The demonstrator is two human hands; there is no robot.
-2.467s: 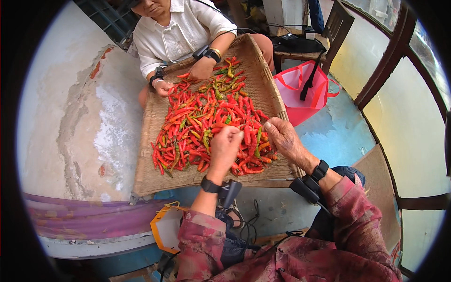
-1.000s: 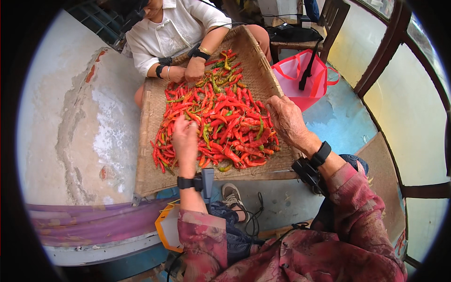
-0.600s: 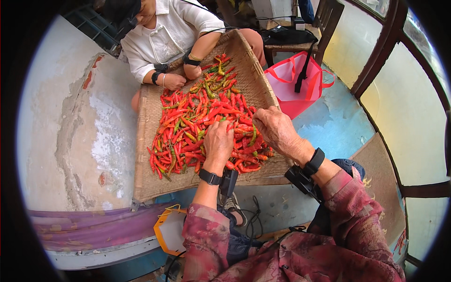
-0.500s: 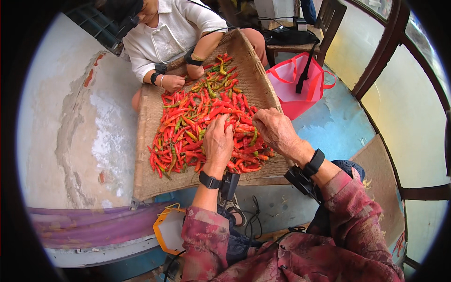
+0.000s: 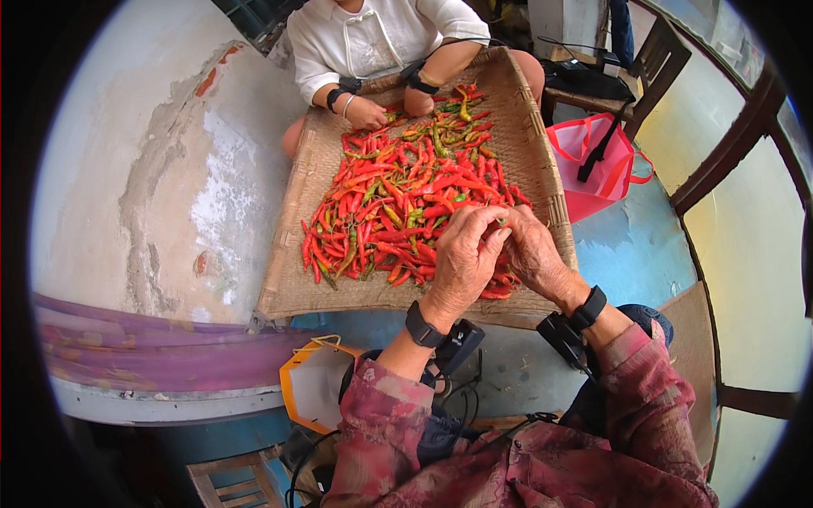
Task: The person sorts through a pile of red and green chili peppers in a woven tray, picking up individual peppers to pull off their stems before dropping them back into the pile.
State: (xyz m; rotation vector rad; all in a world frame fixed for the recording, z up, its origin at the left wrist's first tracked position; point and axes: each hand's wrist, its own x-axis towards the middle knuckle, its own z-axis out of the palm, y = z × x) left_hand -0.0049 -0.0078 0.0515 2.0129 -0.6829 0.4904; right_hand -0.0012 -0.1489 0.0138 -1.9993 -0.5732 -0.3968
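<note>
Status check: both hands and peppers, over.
Left hand, right hand: together over tray, grip unclear. Peppers: heaped, mostly red. Co-worker's hand: far side, clear.

Worn on the head, the left fisheye camera of a side-by-side pair looks down and forward. The faded red patterned cloth sleeves (image 5: 385,411) enter from below, close to the lens; the rectangular tan woven tray (image 5: 288,284) lies mid-view, farther off. The upper edge crops a facing person in a white shirt (image 5: 373,51).
</note>
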